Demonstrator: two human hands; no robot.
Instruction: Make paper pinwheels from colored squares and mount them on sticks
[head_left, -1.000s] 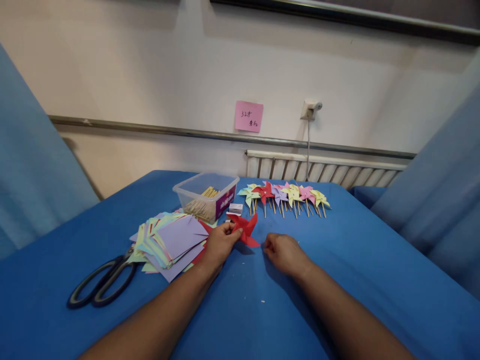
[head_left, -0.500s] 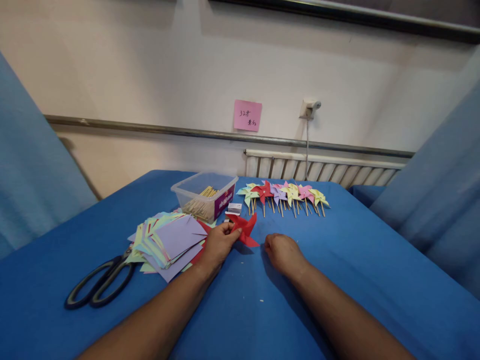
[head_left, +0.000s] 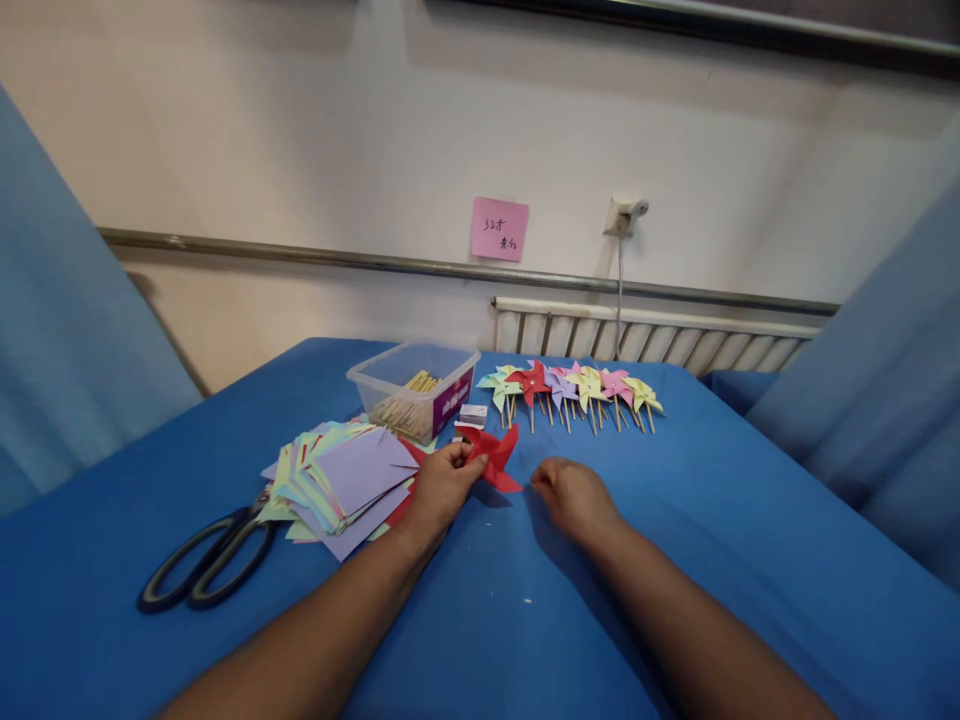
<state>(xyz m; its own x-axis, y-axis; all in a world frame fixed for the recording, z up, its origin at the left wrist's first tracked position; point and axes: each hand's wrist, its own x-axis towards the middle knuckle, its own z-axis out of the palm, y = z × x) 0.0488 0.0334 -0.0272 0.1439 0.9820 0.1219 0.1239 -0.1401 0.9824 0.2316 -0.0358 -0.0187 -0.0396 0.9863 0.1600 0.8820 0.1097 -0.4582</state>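
Between the thumb and fingers of my left hand (head_left: 444, 487) is a red paper pinwheel head (head_left: 497, 458), its points folded in; no stick shows on it. Just to its right, my right hand (head_left: 573, 497) is closed in a pinch a little above the cloth, and whatever its fingers may hold is too small to make out. A fanned pile of coloured paper squares (head_left: 360, 470), purple on top, lies left of my left hand. Behind the red pinwheel head sits a small white box (head_left: 472, 413).
Large black-handled scissors (head_left: 210, 562) lie at the left by the paper. A clear plastic tub (head_left: 409, 385) holds many thin sticks. Several finished pinwheels (head_left: 561, 388) on sticks lie in a row at the back. Tiny white scraps dot the blue tablecloth (head_left: 480, 640).
The whole view has shifted slightly. My right hand has turned a little, its fingertips now pinched toward the red pinwheel head; my left hand keeps its hold.
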